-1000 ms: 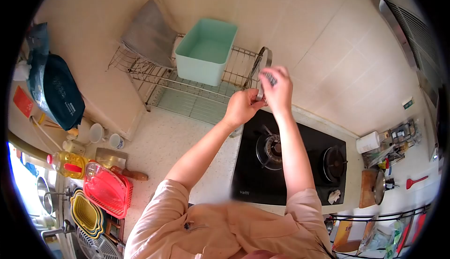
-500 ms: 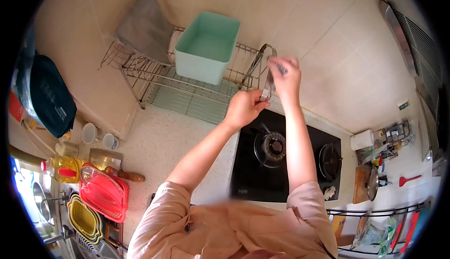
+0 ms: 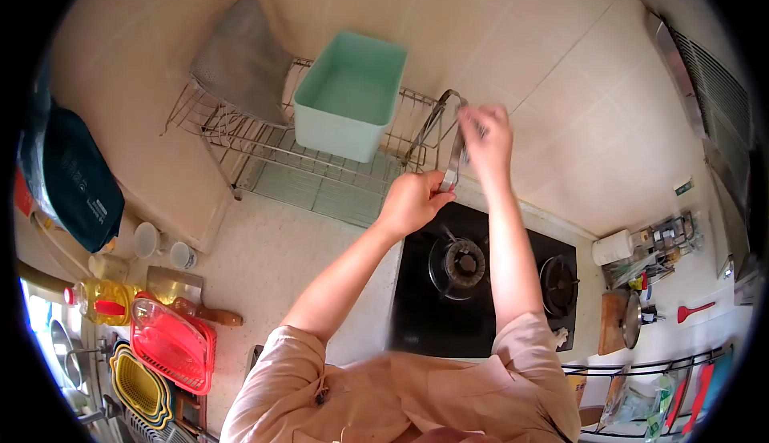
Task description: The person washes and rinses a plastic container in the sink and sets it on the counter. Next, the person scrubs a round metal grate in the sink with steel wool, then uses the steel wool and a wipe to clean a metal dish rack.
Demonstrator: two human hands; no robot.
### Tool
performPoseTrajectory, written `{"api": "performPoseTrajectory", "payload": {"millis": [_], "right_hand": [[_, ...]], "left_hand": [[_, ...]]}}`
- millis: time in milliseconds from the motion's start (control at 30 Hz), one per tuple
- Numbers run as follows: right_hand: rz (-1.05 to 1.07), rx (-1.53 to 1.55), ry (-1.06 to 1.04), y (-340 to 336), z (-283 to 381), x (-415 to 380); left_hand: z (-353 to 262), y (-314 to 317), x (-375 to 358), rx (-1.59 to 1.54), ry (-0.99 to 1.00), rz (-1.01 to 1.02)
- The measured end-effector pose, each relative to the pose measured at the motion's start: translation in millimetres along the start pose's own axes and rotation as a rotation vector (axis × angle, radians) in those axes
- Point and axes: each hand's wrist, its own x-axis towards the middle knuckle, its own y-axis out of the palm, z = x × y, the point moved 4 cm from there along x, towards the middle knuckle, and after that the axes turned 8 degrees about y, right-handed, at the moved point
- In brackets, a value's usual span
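My left hand is closed, thumb and fingers pinching the lower end of a flat metal strip at the right end of the wire dish rack. Higher up the same strip, my right hand has its fingers curled against the metal. A greyish patch shows between those fingers, too blurred to name. On the rack's upper tier stands a mint-green plastic bin. Left of it a grey perforated panel leans upright, and a pale green tray lies under the rack.
A black two-burner gas hob lies below my forearms. To the left are a cleaver, a red basket, yellow nested baskets, an oil bottle and cups. A cutting board stands at the right.
The view has shifted slightly, so the rack and bin appear lower. My left hand keeps its grip on the strip, and my right hand remains against it with its fingers slightly changed.
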Motion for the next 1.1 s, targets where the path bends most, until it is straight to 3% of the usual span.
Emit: {"api": "performPoseTrajectory", "payload": {"millis": [100,167,233,300,400,500,533,667,767,833,900,1000,1033,1100], "right_hand": [[0.017,0.1,-0.024,-9,18,-65],[-0.019,0.086,-0.055,-7,10,-53],[-0.057,0.09,0.081,2,1,-9],[0.08,0.122,0.249,24,-35,47],[0.312,0.369,0.622,43,-55,58],[0.018,0.082,0.094,15,-21,29],[0.004,0.044,0.023,5,-2,11],[0.084,0.216,0.127,-17,15,-74],[0.346,0.336,0.277,-31,6,-108],[0.234,0.514,0.42,-40,-2,-114],[0.046,0.416,0.307,-50,7,-101],[-0.026,0.283,0.063,-40,41,-76],[-0.072,0.138,-0.138,-25,34,-80],[-0.186,0.089,-0.168,-5,22,-114]], "left_hand": [[-12,-8,0,0.115,0.021,0.049],[-13,-7,3,0.105,0.044,0.033],[-2,-1,0,-0.006,0.06,-0.002],[-4,-3,1,0.026,0.044,0.002],[-5,-5,1,0.046,0.052,0.009],[-4,-5,-1,0.04,0.058,0.006],[-4,-5,0,0.04,0.059,0.005],[-7,-8,-2,0.054,0.093,-0.001],[-18,-12,-9,0.185,0.226,0.037],[-23,-17,-22,0.328,0.248,-0.026],[-31,-26,-34,0.614,0.371,-0.137],[-8,-25,-42,0.688,0.287,-0.045],[-2,-26,-43,0.711,0.288,-0.033],[1,-29,-44,0.611,0.32,-0.05]]}}
